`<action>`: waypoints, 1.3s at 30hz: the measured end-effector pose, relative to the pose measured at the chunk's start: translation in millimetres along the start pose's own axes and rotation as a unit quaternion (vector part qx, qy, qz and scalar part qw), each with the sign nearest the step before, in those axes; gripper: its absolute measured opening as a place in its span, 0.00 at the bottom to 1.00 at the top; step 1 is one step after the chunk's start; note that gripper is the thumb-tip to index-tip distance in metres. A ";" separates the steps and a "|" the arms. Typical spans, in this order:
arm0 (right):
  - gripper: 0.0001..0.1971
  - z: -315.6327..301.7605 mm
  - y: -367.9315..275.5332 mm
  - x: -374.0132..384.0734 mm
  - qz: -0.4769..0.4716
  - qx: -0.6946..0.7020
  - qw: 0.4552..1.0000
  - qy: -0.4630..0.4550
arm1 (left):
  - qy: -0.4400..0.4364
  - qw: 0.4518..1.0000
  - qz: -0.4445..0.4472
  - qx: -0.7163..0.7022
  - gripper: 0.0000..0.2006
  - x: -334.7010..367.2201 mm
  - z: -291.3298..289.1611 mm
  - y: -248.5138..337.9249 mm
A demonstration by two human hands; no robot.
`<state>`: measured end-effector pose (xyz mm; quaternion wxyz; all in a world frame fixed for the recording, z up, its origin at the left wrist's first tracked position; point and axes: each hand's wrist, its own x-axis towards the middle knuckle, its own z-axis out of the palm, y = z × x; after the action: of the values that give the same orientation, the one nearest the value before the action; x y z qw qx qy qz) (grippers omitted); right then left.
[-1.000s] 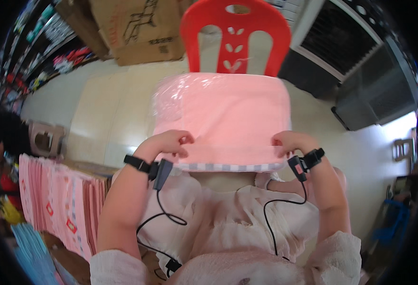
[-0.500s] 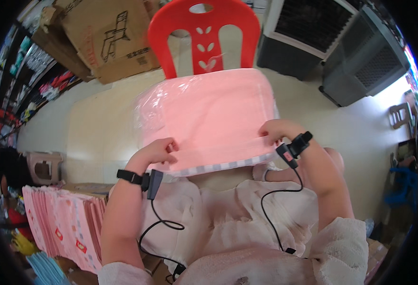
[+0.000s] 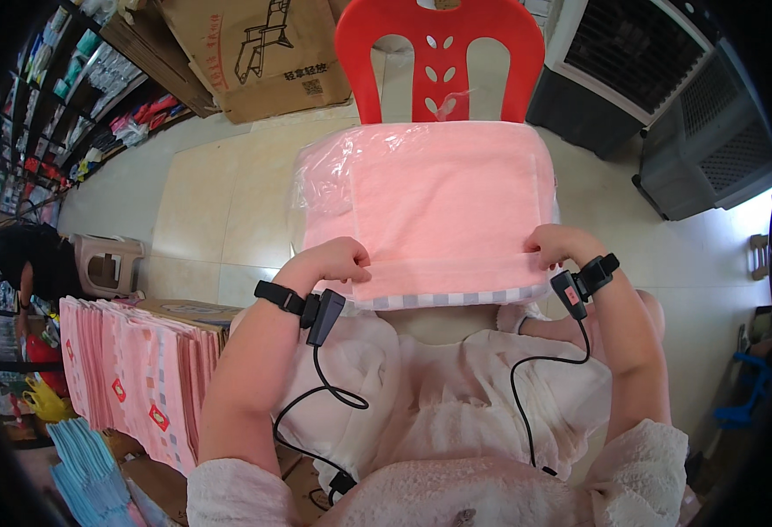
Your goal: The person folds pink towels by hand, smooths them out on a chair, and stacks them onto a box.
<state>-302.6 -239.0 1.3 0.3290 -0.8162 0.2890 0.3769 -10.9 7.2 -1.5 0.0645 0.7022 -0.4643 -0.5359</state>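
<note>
A folded pink towel (image 3: 443, 206) with a grey-and-white checked strip along its near edge lies flat over a stack wrapped in clear plastic (image 3: 320, 176) on the seat of a red plastic chair (image 3: 439, 57). My left hand (image 3: 338, 261) grips the towel's near left corner, fingers curled over it. At the near right corner my right hand (image 3: 557, 244) pinches the edge the same way. Both wrists carry black straps with small sensors and cables running down to my lap.
A row of packed pink towels (image 3: 127, 378) stands in a box at my left, with blue ones (image 3: 87, 474) below. A small pink stool (image 3: 105, 263) and a dark-haired person (image 3: 17, 255) are further left. Cardboard boxes (image 3: 254, 53) and grey air coolers (image 3: 658, 70) stand behind the chair.
The view has shifted so the chair and towel sit more centred and upright. Both hands keep their hold on the towel's near corners, now spread level and wider apart.
</note>
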 end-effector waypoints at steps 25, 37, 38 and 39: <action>0.12 -29.4 45.2 -16.7 -0.130 0.059 0.978 0.153 | 0.095 0.990 0.065 -0.079 0.09 -12.8 -12.4 6.9; 0.13 0.8 -13.2 31.1 -0.118 0.288 0.889 0.336 | 0.125 0.923 0.011 -0.363 0.15 20.0 1.1 44.6; 0.13 2.6 -9.8 38.0 -0.126 0.293 0.890 0.327 | 0.075 0.938 -0.043 -0.336 0.17 17.8 -4.4 51.6; 0.13 2.5 -8.4 43.5 -0.101 0.319 0.884 0.326 | 0.031 0.935 -0.029 -0.353 0.17 27.6 -3.7 24.4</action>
<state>-273.7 -241.6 -32.3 0.4952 -0.7688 0.4004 -0.0588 -22.2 -27.9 -4.7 0.3073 0.6638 -0.2228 -0.6444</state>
